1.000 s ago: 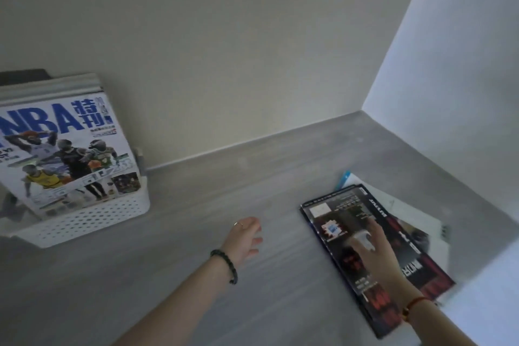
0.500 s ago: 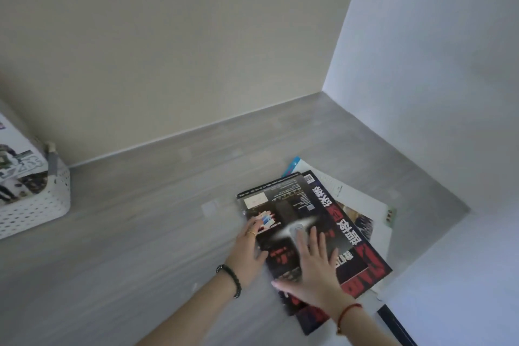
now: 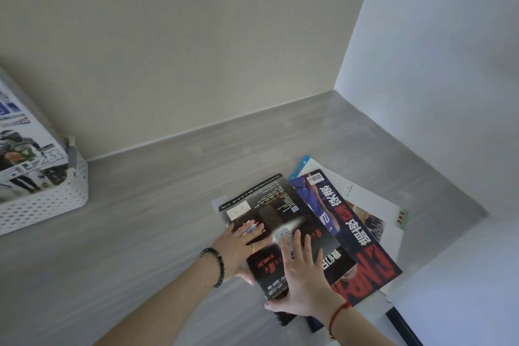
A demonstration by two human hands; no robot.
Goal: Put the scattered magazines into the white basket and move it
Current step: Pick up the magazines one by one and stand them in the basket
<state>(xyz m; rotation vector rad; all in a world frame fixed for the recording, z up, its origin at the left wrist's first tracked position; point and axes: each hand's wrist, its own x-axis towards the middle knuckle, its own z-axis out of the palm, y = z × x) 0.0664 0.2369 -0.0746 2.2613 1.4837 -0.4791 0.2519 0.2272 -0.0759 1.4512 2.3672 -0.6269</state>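
- Two hands lie on a pile of magazines at the right side of the grey table (image 3: 140, 219), seen from the head camera.
- The left hand (image 3: 238, 247) is on the left edge of the top black magazine (image 3: 280, 219). Its fingers are spread flat on the cover and the thumb goes under the edge, so the hand is closed around this edge. It has a ring on one finger and a dark bead bracelet (image 3: 216, 267) on the wrist.
- The right hand (image 3: 303, 281) is flat on the same magazine, nearer to the person, with the fingers apart and gripping nothing. A red string (image 3: 337, 314) is around its wrist.
- Under the black magazine lies a blue and red magazine (image 3: 356, 233), turned a little to the right. Under it, white printed pages (image 3: 365, 199) reach toward the corner of the walls.
- The white basket (image 3: 50, 199) stands at the left edge of the picture, well apart from the pile. One basketball magazine (image 3: 19, 154) stands in it and leans back.
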